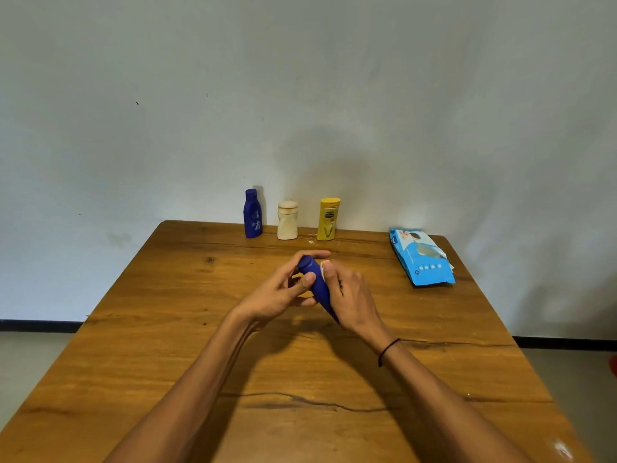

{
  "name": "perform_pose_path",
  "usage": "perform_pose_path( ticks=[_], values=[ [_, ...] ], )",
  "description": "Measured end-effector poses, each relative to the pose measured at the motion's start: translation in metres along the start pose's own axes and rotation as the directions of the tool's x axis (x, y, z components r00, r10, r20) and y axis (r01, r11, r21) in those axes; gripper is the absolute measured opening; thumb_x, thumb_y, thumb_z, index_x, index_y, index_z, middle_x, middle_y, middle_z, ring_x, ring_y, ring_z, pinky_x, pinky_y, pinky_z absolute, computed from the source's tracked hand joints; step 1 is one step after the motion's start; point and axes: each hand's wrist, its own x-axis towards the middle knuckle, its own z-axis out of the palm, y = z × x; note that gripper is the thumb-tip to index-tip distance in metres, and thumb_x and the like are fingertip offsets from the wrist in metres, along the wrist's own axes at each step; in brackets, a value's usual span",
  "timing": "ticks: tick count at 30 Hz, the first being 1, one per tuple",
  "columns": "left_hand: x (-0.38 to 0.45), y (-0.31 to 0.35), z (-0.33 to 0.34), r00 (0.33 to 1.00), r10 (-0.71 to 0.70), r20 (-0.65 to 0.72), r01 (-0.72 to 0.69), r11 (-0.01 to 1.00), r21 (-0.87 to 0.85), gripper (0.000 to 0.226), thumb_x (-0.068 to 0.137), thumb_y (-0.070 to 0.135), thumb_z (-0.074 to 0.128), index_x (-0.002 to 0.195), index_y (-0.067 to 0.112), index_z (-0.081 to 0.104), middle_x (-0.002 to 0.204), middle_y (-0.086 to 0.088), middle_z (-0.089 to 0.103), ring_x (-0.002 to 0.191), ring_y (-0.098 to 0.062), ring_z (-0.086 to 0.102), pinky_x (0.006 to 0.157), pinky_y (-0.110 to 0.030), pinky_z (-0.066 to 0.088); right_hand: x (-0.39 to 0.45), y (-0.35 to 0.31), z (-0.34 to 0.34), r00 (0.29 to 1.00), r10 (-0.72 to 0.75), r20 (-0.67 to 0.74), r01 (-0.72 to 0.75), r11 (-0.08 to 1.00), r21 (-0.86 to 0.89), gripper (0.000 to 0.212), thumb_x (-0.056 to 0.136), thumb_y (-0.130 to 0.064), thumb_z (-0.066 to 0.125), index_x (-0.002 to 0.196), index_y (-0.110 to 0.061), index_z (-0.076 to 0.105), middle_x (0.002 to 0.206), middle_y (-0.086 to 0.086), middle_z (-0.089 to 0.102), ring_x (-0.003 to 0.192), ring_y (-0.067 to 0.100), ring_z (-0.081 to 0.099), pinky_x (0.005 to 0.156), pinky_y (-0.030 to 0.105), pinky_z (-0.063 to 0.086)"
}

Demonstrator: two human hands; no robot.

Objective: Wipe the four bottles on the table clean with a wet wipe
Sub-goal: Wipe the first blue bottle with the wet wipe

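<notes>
Above the middle of the wooden table (167, 329), my left hand (283, 292) grips a dark blue bottle (317, 285), tilted with its cap pointing away. My right hand (347, 295) presses a white wet wipe (324, 267) against the bottle's right side, fingers curled round it; only a small corner of the wipe shows. Three bottles stand upright in a row at the far edge: a dark blue one (252, 213), a cream one (287, 220) and a yellow one (328, 219).
A blue pack of wet wipes (422, 257) lies at the far right of the table. A pale wall rises right behind the bottles. The table's right edge runs close to the pack.
</notes>
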Motion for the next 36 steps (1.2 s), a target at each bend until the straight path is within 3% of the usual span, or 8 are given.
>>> perform_pose_path(
  ticks=[3,6,12,17,20,24,29,36],
  values=[
    [0.002,-0.001,-0.004,0.995,0.101,-0.028,-0.096,0.986,0.14,0.037,0.101,0.027,0.064,0.138,0.027,0.058,0.139,0.0,0.056,0.123,-0.021,0.065,0.09,-0.04,0.063,0.008,0.001,-0.003,0.993,0.086,0.082,-0.097,0.985,0.141,0.048,0.107,-0.059,0.023,0.127,-0.04,0.062,0.083,-0.008,0.068,0.067,0.007,0.064,0.057,0.018,0.048],
    [0.003,-0.003,-0.012,0.988,0.137,-0.072,-0.126,0.982,0.138,0.031,0.1,0.024,0.066,0.13,0.021,0.061,0.134,-0.001,0.058,0.119,-0.024,0.068,0.09,-0.042,0.063,0.008,0.012,-0.008,0.973,0.084,0.214,-0.124,0.975,0.182,0.046,0.107,-0.061,0.027,0.105,-0.032,0.062,0.088,0.003,0.07,0.074,0.018,0.068,0.065,0.041,0.057],
    [0.0,-0.01,-0.024,0.976,0.085,-0.2,-0.095,0.995,-0.037,0.033,0.094,0.023,0.067,0.126,0.018,0.062,0.133,-0.01,0.059,0.118,-0.025,0.071,0.085,-0.04,0.064,-0.001,0.02,-0.022,0.891,0.125,0.437,-0.339,0.822,0.457,0.05,0.102,-0.052,0.043,0.121,-0.009,0.058,0.099,0.021,0.072,0.07,0.032,0.075,0.05,0.027,0.056],
    [0.004,-0.013,-0.023,0.953,0.065,-0.295,-0.108,0.985,-0.134,0.035,0.092,0.023,0.069,0.126,0.019,0.063,0.131,-0.009,0.061,0.114,-0.02,0.073,0.083,-0.038,0.065,-0.005,0.008,-0.009,0.936,0.319,0.149,-0.352,0.83,0.434,0.046,0.102,-0.057,0.037,0.107,-0.019,0.061,0.093,0.016,0.07,0.055,0.023,0.069,0.042,0.024,0.049],
    [0.007,-0.017,-0.02,0.938,0.077,-0.338,-0.129,0.983,-0.133,0.042,0.091,0.025,0.069,0.13,0.012,0.061,0.13,-0.01,0.063,0.113,-0.019,0.073,0.085,-0.041,0.065,-0.005,-0.001,0.006,0.875,0.478,-0.078,-0.418,0.826,0.38,0.036,0.11,-0.048,0.031,0.096,-0.024,0.055,0.091,0.011,0.066,0.061,0.021,0.07,0.042,0.022,0.05],
    [0.006,-0.028,-0.024,0.921,0.052,-0.386,-0.144,0.967,-0.212,0.045,0.089,0.022,0.071,0.131,0.011,0.06,0.133,-0.015,0.062,0.114,-0.026,0.073,0.082,-0.04,0.066,-0.001,-0.01,0.016,0.784,0.62,-0.029,-0.508,0.668,0.544,0.038,0.109,-0.053,0.034,0.101,-0.024,0.056,0.096,0.013,0.069,0.059,0.02,0.068,0.043,0.023,0.048],
    [0.002,-0.034,-0.038,0.926,0.023,-0.376,-0.152,0.936,-0.317,0.043,0.087,0.016,0.07,0.129,0.014,0.061,0.137,-0.018,0.06,0.118,-0.032,0.071,0.083,-0.038,0.066,-0.004,-0.006,0.016,0.903,0.404,0.145,-0.394,0.646,0.654,0.042,0.108,-0.044,0.044,0.137,-0.015,0.05,0.11,0.014,0.072,0.068,0.024,0.073,0.06,0.031,0.059],
    [0.001,-0.032,-0.039,0.917,-0.003,-0.398,-0.146,0.928,-0.343,0.042,0.085,0.019,0.071,0.126,0.016,0.063,0.135,-0.016,0.063,0.116,-0.029,0.073,0.081,-0.035,0.066,-0.009,0.0,0.011,0.946,0.285,0.152,-0.314,0.7,0.642,0.037,0.107,-0.045,0.044,0.133,-0.02,0.049,0.116,0.011,0.068,0.055,0.021,0.061,0.042,0.024,0.048]
  ],
)
